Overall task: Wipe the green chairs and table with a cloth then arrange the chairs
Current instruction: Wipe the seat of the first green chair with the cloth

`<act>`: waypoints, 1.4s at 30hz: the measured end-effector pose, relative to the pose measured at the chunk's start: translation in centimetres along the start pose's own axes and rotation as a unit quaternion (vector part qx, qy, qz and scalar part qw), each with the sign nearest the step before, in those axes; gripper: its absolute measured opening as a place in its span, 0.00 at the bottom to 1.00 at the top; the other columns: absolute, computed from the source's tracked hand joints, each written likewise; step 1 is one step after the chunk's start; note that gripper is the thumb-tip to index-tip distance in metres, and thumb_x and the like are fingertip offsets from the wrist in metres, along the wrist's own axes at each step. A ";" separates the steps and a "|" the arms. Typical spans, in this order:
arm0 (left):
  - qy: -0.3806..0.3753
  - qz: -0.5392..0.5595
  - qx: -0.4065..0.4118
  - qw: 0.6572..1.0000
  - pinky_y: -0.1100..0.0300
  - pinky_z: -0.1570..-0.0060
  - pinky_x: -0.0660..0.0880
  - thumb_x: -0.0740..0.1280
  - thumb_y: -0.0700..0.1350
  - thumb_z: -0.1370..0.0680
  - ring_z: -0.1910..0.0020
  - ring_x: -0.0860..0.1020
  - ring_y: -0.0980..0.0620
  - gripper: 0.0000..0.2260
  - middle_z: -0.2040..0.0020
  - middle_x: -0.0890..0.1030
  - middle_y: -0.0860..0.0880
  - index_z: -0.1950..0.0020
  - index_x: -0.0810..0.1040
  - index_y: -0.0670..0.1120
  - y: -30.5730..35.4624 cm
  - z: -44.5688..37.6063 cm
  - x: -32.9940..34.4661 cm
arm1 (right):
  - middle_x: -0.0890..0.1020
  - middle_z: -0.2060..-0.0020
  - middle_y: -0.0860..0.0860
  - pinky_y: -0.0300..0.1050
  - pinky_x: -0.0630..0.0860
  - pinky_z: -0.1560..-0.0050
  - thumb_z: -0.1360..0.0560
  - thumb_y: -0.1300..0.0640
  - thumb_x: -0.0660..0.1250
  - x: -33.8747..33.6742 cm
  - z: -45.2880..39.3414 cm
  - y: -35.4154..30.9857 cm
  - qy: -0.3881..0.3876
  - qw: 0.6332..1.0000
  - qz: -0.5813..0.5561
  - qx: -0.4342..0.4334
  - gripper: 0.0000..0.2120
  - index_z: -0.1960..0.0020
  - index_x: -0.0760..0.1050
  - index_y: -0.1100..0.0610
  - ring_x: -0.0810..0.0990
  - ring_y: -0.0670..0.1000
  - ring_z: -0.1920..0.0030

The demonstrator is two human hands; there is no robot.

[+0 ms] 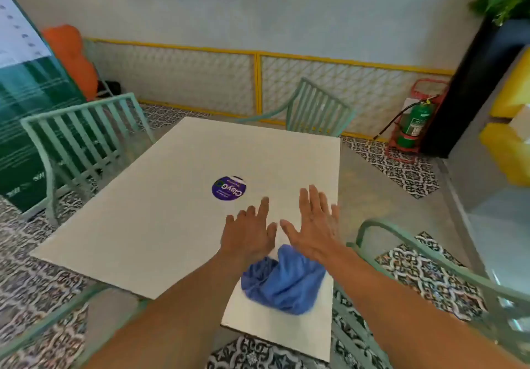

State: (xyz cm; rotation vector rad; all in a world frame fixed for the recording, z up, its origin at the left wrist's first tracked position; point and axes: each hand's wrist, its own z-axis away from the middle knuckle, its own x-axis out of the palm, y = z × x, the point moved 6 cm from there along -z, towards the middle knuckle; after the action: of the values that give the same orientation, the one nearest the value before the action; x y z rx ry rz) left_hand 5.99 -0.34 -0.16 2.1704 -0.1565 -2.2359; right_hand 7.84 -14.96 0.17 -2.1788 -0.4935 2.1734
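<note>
A white square table (160, 219) fills the middle of the view, with a round purple sticker (229, 188) near its centre. A crumpled blue cloth (284, 282) lies on the table's near right corner. My left hand (248, 231) and my right hand (314, 225) hover flat over the table just beyond the cloth, fingers spread, holding nothing. Pale green slatted chairs stand around the table: one at the left (83, 136), one at the far side (315, 110), one at the near right (447, 268). A green chair arm (51, 320) shows at the near left.
A red-framed stand with a green fire extinguisher (415, 122) sits by the wall at the right. A dark planter column (476, 87) and yellow seats (510, 145) are further right. A green banner (25, 110) stands at the left. The floor is patterned tile.
</note>
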 end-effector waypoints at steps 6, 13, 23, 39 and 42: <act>-0.178 0.081 -0.036 0.980 0.48 0.43 0.71 0.57 0.56 0.20 0.38 0.72 0.39 0.25 0.28 0.65 0.41 0.25 0.59 0.49 -0.5 4.1 10.8 | 0.50 0.23 0.57 0.63 0.58 0.30 0.19 0.42 0.52 11.4 3.6 0.1 -0.203 0.979 0.026 -0.005 0.32 0.22 0.44 0.53 0.52 0.61 0.25; -0.137 0.335 -0.132 0.923 0.51 0.57 0.74 0.64 0.40 0.25 0.53 0.78 0.39 0.04 0.55 0.79 0.39 0.54 0.77 0.40 -1.0 4.9 12.0 | 0.54 0.23 0.55 0.60 0.61 0.30 0.26 0.51 0.59 14.9 5.9 -2.0 -0.256 0.961 -0.102 0.016 0.38 0.21 0.42 0.48 0.54 0.60 0.25; -0.058 0.706 -0.334 0.622 0.48 0.50 0.79 0.67 0.33 0.35 0.58 0.79 0.48 0.14 0.57 0.81 0.41 0.52 0.82 0.42 -15.5 15.8 14.1 | 0.68 0.29 0.50 0.42 0.68 0.38 0.24 0.61 0.67 15.4 10.4 -18.0 -0.192 0.949 -0.200 -0.152 0.33 0.24 0.58 0.46 0.73 0.53 0.35; -0.123 0.072 -0.421 0.896 0.42 0.28 0.55 0.61 0.52 0.21 0.26 0.59 0.40 0.31 0.25 0.60 0.40 0.23 0.52 0.43 -48.6 40.5 27.5 | 0.74 0.37 0.57 0.48 0.71 0.50 0.24 0.59 0.68 33.6 11.4 -44.6 -0.126 0.936 -0.166 -0.284 0.24 0.29 0.70 0.55 0.75 0.59 0.43; -0.120 0.047 -0.419 0.899 0.42 0.27 0.55 0.60 0.51 0.20 0.26 0.58 0.40 0.31 0.25 0.59 0.40 0.22 0.51 0.41 -51.2 40.0 33.1 | 0.73 0.35 0.55 0.51 0.73 0.50 0.24 0.58 0.66 39.0 9.7 -46.2 -0.126 0.933 -0.137 -0.309 0.25 0.27 0.67 0.51 0.75 0.60 0.43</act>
State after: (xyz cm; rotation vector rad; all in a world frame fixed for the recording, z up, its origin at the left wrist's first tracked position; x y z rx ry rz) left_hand -32.21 50.07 -36.51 1.3927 0.5805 -1.9574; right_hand -11.94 36.21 -26.98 -1.8732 -1.5788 2.3589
